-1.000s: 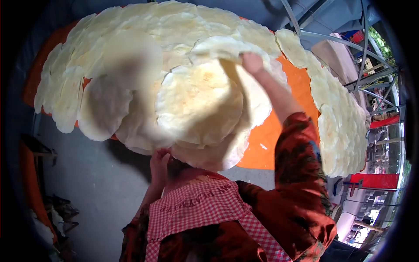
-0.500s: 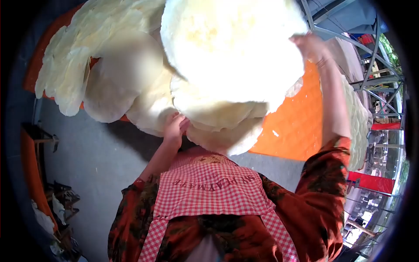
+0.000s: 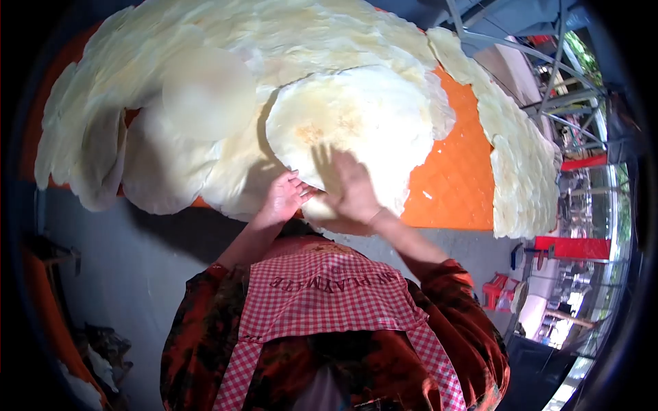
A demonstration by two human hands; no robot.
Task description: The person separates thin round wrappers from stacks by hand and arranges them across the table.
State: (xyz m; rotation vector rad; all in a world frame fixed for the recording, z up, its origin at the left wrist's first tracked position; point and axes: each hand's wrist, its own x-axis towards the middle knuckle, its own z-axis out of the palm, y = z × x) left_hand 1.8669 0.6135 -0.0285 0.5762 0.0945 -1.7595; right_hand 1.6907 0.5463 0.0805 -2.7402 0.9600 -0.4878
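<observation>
A large round pale flatbread (image 3: 384, 116) with browned spots lies on top of other overlapping flatbreads. My right hand (image 3: 354, 185) is over its lower part, fingers spread, slightly blurred, with a shadow beside it. My left hand (image 3: 286, 196) is at the lower left edge of the same bread, fingers apart and curved, touching or very near the rim. Many thin flatbreads (image 3: 199, 34) overlap across the orange cloth (image 3: 456, 171). Under the hands, the near edge of the pile is partly hidden.
Another row of flatbreads (image 3: 514, 157) runs down the right side. Metal frame bars (image 3: 548, 65) stand at the upper right. A red plastic stool (image 3: 500, 291) is on the grey floor (image 3: 157, 274). Cloth-like items lie at the lower left.
The large bread, lifted near the camera half a second ago, now lies on the pile. My right hand has come from the far right to its lower part; my left hand stays near the edge.
</observation>
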